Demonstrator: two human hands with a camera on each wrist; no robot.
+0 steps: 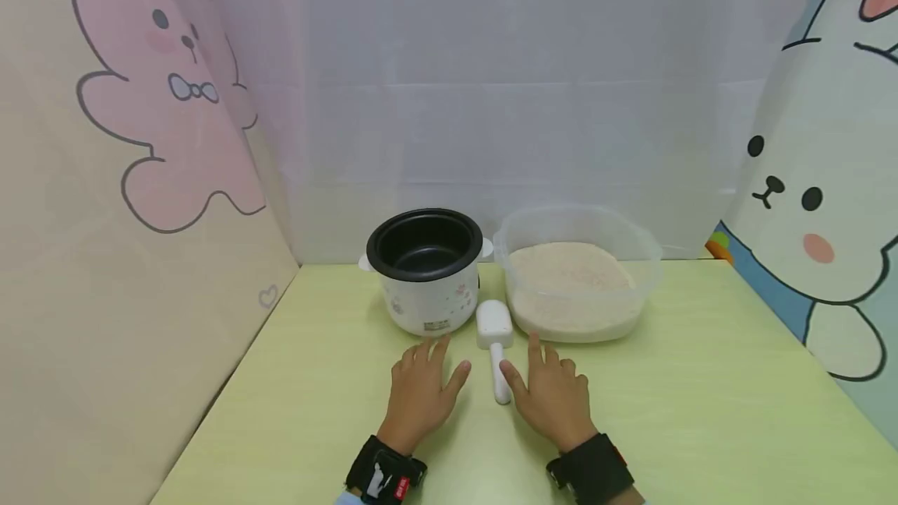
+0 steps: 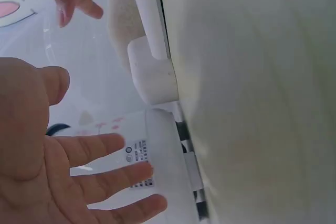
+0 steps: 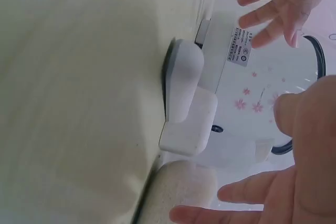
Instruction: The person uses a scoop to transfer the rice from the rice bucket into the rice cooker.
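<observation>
My left hand (image 1: 419, 394) is held with fingers spread, palm down, in front of a small white rice cooker (image 1: 425, 301) that has a black inner pot (image 1: 426, 249). A white scoop (image 1: 494, 324) lies on the table between my hands, its handle toward me. My right hand (image 1: 559, 397) has its fingers extended too, its thumb close beside the scoop's handle. Behind that hand stands a translucent plastic tub (image 1: 649, 271) of pale grain (image 1: 570, 270) that looks like rice. Both wrist views show nothing within either hand; the scoop (image 3: 188, 124) and the cooker (image 3: 247, 85) appear beyond the fingers.
The pale yellow-green table (image 1: 708, 404) meets a white curtain (image 1: 526, 100) just behind the cooker and tub. Printed cloth with a pink bear (image 1: 185, 123) hangs on the left, and a white rabbit print (image 1: 807, 248) on the right.
</observation>
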